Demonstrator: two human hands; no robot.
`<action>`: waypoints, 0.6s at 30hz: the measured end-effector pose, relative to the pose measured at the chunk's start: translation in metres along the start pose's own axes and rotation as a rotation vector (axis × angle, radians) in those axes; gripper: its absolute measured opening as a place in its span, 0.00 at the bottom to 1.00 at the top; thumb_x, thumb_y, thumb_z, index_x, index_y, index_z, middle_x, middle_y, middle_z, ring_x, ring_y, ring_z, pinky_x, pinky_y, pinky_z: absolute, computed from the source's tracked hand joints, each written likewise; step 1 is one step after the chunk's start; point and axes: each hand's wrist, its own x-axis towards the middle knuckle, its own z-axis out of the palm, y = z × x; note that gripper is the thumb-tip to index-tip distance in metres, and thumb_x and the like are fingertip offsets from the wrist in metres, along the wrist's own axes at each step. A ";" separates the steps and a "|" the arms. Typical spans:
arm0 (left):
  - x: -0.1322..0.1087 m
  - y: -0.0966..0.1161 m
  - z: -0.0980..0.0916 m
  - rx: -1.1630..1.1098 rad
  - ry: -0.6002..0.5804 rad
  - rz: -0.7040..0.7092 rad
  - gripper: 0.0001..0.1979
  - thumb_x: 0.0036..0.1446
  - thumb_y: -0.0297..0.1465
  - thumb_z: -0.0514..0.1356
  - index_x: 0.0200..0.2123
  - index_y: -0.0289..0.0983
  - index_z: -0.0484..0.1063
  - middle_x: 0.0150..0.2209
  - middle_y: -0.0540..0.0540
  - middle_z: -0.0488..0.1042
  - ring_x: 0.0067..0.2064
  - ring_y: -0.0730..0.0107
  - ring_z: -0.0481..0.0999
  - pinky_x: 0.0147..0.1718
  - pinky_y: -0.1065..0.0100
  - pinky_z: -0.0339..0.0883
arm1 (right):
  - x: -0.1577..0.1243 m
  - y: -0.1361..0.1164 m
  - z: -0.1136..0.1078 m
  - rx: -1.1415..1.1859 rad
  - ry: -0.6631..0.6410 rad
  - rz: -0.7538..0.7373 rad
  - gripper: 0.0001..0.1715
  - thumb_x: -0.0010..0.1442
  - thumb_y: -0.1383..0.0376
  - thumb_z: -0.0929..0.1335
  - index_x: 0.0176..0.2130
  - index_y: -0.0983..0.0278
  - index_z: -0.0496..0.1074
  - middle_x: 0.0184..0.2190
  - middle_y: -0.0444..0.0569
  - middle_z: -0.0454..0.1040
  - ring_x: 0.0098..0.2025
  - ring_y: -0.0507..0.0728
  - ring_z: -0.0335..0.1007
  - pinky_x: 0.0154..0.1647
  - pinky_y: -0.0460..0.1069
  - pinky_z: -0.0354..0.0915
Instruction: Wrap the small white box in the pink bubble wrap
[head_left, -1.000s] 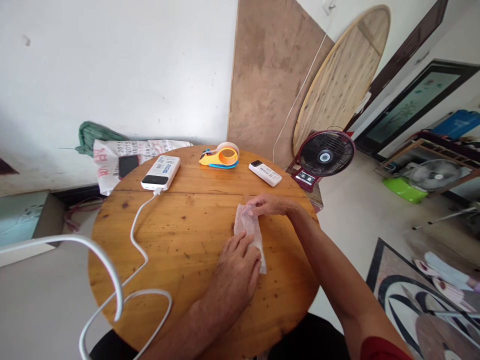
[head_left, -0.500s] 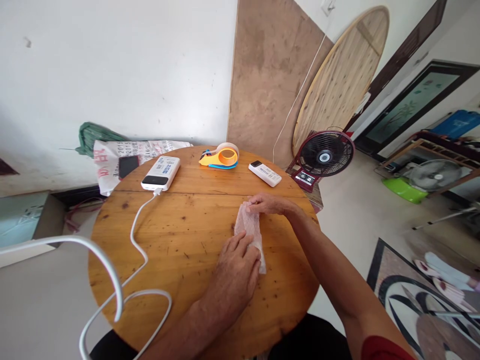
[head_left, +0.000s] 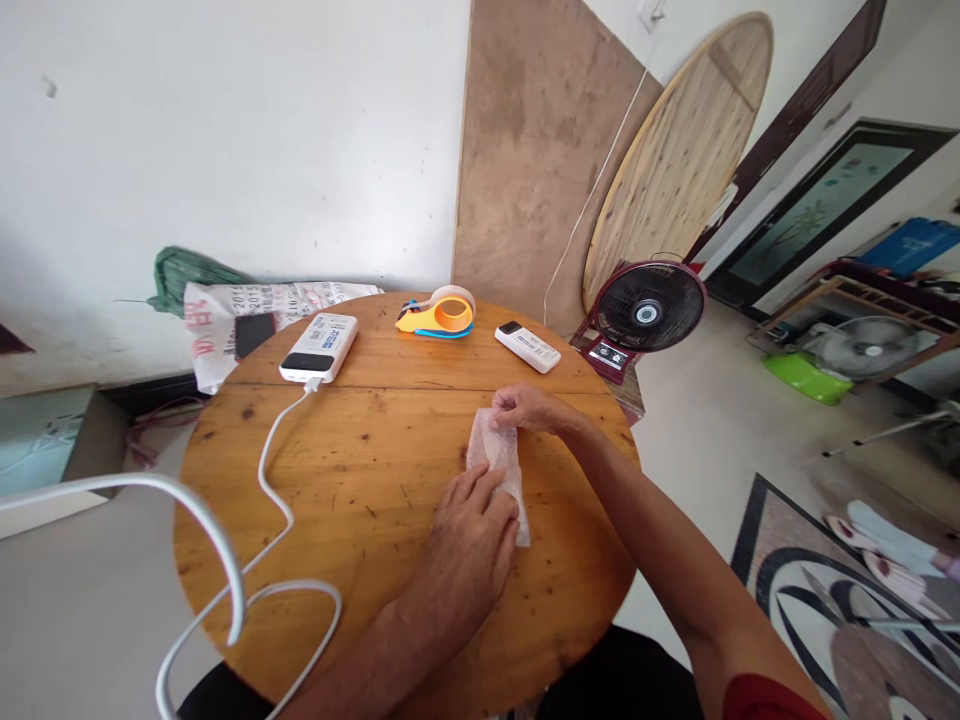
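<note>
A narrow, whitish, see-through piece of bubble wrap (head_left: pixel 491 443) lies lengthwise on the round wooden table (head_left: pixel 315 480). My left hand (head_left: pixel 476 525) rests over its lower half, palm down with the fingers stretched out, hiding part of it. At the far right corner, the fingers of my right hand (head_left: pixel 517 408) are bent and pinch the edge of the wrap. Beyond my hands stand an orange and blue tape dispenser (head_left: pixel 435 315) with a roll in it and a small white power bank (head_left: pixel 528 347).
A larger white power bank (head_left: pixel 321 347) sits at the left, its white cable (head_left: pixel 274 490) looping toward the near edge. Past the table's right side is a dark red fan (head_left: pixel 646 308). A round wooden board (head_left: pixel 679 160) leans on the wall.
The far end of the bubble wrap now lies flatter and squarer, and my right fingers have shifted slightly on its corner. My left hand stays in place.
</note>
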 end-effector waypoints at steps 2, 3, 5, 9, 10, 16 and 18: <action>0.000 0.000 0.000 -0.002 0.005 -0.004 0.07 0.59 0.23 0.52 0.34 0.37 0.69 0.56 0.40 0.70 0.60 0.50 0.65 0.55 0.46 0.64 | 0.001 0.006 0.006 0.013 0.069 -0.020 0.15 0.45 0.57 0.71 0.28 0.65 0.67 0.23 0.38 0.63 0.25 0.48 0.55 0.26 0.44 0.51; 0.000 0.001 -0.001 -0.005 0.007 -0.005 0.07 0.59 0.23 0.52 0.33 0.37 0.68 0.56 0.41 0.69 0.60 0.50 0.64 0.56 0.46 0.64 | 0.001 0.008 0.010 0.020 0.106 -0.029 0.16 0.45 0.57 0.71 0.30 0.65 0.67 0.24 0.38 0.63 0.26 0.49 0.55 0.27 0.44 0.51; 0.000 0.001 -0.001 -0.010 0.006 -0.008 0.06 0.59 0.23 0.53 0.33 0.37 0.69 0.56 0.41 0.69 0.60 0.50 0.64 0.56 0.46 0.64 | 0.000 0.013 0.016 0.032 0.180 -0.039 0.18 0.45 0.58 0.70 0.36 0.64 0.68 0.24 0.38 0.63 0.26 0.49 0.55 0.27 0.44 0.52; 0.000 0.003 -0.002 -0.014 -0.005 -0.020 0.07 0.60 0.23 0.52 0.33 0.36 0.69 0.52 0.40 0.71 0.56 0.53 0.66 0.54 0.49 0.65 | -0.002 0.016 0.025 0.027 0.288 -0.045 0.25 0.46 0.60 0.71 0.44 0.64 0.67 0.24 0.37 0.62 0.26 0.49 0.55 0.28 0.44 0.52; 0.000 0.003 -0.002 -0.012 -0.006 -0.022 0.07 0.60 0.23 0.52 0.33 0.36 0.69 0.51 0.40 0.72 0.55 0.53 0.67 0.53 0.49 0.66 | -0.002 0.016 0.026 0.021 0.304 -0.046 0.25 0.46 0.61 0.71 0.45 0.64 0.67 0.24 0.37 0.62 0.26 0.50 0.55 0.29 0.45 0.52; 0.001 0.003 -0.002 0.067 0.000 0.014 0.07 0.60 0.24 0.53 0.35 0.36 0.70 0.55 0.39 0.70 0.58 0.49 0.65 0.54 0.46 0.64 | -0.005 0.014 0.029 0.027 0.349 -0.049 0.26 0.48 0.64 0.71 0.48 0.64 0.68 0.24 0.37 0.63 0.27 0.50 0.57 0.30 0.45 0.54; 0.002 0.003 -0.003 0.081 -0.017 0.036 0.07 0.60 0.24 0.52 0.35 0.35 0.70 0.57 0.39 0.69 0.60 0.48 0.64 0.55 0.45 0.63 | -0.005 0.015 0.029 0.039 0.359 -0.052 0.27 0.48 0.64 0.71 0.49 0.64 0.68 0.25 0.37 0.64 0.27 0.50 0.58 0.30 0.45 0.55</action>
